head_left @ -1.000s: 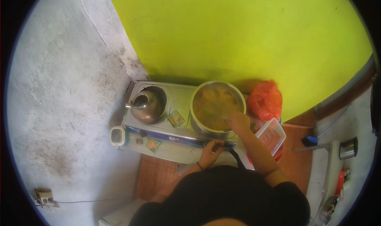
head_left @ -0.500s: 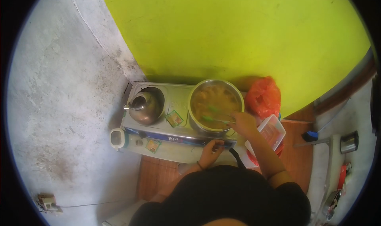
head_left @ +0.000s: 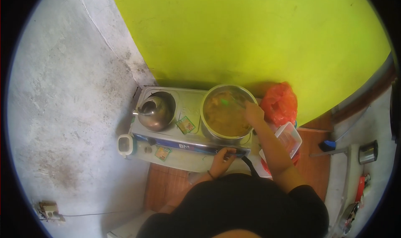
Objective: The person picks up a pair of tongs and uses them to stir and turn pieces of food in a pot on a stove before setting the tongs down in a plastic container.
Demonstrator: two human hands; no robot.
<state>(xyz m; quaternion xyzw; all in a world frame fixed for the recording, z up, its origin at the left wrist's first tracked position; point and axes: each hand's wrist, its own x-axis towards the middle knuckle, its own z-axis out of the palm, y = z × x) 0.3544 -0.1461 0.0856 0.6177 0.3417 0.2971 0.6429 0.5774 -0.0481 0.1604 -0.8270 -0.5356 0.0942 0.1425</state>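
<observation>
My right hand is closed around the handle of green-tipped tongs, over the right side of a large metal pot. The green ends dip into brownish-yellow liquid with pieces in it; motion blurs them. The pot stands on the right side of a two-burner gas stove. At the stove's front panel, my left hand has its fingers curled where the right knob sits, and they mostly hide that knob.
A metal kettle stands on the left burner. Seasoning packets lie on the stove and below it. A red plastic bag and a clear plastic container are right of the pot. A white-and-teal container stands left.
My right hand has moved up and away from me over the pot, carrying the tongs' green ends toward the far side of the liquid. The left hand stays at the stove front.
</observation>
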